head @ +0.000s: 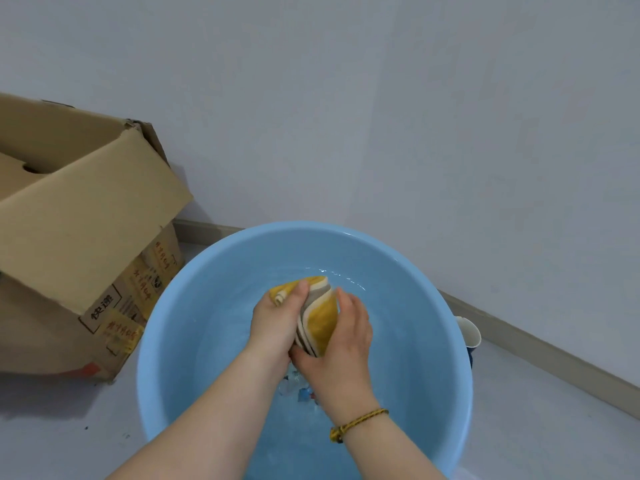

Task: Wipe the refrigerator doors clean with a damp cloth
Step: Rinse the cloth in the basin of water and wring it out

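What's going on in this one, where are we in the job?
A person is bent over a light-blue basin of water on the floor. The left hand and the right hand both grip a bunched yellow, white and grey cloth above the water, apparently wringing it. No refrigerator is in view, so this looks like preparing the cloth, not wiping. A cardboard box stands to the left and a cup behind the basin.
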Demonstrator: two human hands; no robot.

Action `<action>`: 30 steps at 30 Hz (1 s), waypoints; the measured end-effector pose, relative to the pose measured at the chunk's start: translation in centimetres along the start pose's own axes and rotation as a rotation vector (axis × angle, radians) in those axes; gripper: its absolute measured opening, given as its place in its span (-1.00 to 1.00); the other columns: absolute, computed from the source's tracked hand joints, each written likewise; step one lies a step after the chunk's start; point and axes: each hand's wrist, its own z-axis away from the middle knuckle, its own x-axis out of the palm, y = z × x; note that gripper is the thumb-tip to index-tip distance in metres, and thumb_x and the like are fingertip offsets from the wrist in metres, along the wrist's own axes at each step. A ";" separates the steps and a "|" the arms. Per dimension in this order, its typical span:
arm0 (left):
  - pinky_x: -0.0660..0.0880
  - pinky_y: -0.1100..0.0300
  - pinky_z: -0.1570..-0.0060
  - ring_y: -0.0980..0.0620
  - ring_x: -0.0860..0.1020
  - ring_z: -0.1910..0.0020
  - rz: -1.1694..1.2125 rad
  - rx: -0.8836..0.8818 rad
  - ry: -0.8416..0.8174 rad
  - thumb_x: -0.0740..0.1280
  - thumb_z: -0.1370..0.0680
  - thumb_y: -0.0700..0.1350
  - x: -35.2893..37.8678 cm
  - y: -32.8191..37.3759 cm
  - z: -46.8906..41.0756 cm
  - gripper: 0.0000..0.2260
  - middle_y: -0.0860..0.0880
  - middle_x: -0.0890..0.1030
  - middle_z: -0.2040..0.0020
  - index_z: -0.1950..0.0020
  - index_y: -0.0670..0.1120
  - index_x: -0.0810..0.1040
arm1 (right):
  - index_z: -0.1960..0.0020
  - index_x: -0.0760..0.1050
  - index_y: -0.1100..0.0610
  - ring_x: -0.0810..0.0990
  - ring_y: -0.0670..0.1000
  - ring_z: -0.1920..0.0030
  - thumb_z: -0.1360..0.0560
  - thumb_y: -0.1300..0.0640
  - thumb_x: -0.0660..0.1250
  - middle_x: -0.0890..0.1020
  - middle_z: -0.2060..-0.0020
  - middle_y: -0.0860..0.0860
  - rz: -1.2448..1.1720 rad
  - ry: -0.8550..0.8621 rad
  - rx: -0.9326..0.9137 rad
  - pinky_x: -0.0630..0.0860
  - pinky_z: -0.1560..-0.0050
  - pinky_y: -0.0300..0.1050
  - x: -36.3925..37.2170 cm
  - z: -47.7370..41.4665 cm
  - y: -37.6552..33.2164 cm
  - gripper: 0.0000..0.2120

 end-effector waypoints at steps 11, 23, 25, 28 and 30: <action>0.51 0.16 0.01 -0.02 0.57 0.12 -0.164 -0.144 -0.185 0.10 -0.54 0.20 0.6 1.2 0.0 -0.58 -0.09 0.61 0.12 0.11 -0.12 0.53 | 0.19 0.50 0.10 0.56 0.05 0.12 -0.16 0.22 0.32 0.60 0.17 0.08 -0.585 -0.521 0.475 0.52 0.02 -0.05 -1.3 -1.7 1.1 -0.78; 0.46 0.15 0.09 -0.05 0.53 0.18 0.110 -0.061 0.104 0.43 -0.38 -0.28 2.8 0.2 0.9 -0.89 -0.06 0.57 0.26 0.15 -0.16 0.55 | 0.02 0.43 0.16 0.56 0.07 0.18 -0.34 0.19 0.37 0.56 0.21 0.02 0.446 -0.083 -0.099 0.35 0.28 -0.17 -1.3 -0.8 -0.4 -0.76; 0.49 0.17 0.14 -0.01 0.54 0.26 0.121 -0.002 0.037 0.40 -0.40 -0.30 2.5 0.5 0.9 -0.87 -0.02 0.57 0.31 0.26 -0.09 0.54 | -0.11 0.25 0.09 0.55 0.07 0.06 -0.47 0.18 0.24 0.52 0.14 -0.02 0.099 -0.131 0.187 0.29 0.23 -0.15 -1.8 -0.4 -0.9 -0.75; 0.50 0.28 0.34 0.08 0.56 0.40 0.098 0.062 -0.078 0.38 -0.44 -0.21 2.2 0.8 0.8 -0.85 0.01 0.58 0.43 0.34 -0.08 0.55 | -0.22 0.28 0.10 0.49 -0.11 0.29 -0.41 0.20 0.32 0.43 0.32 -0.15 -0.138 -0.193 0.311 0.35 0.42 -0.45 -1.1 -0.9 -0.4 -0.58; 0.47 0.36 0.44 0.13 0.53 0.51 0.130 0.074 -0.093 0.35 -0.46 -0.17 1.8 0.9 0.7 -0.73 0.04 0.54 0.55 0.46 -0.08 0.52 | -0.07 0.44 0.16 0.45 -0.13 0.33 -0.38 0.27 0.33 0.44 0.36 -0.13 -0.149 -0.314 0.278 0.35 0.41 -0.51 -1.1 -1.5 -1.0 -0.72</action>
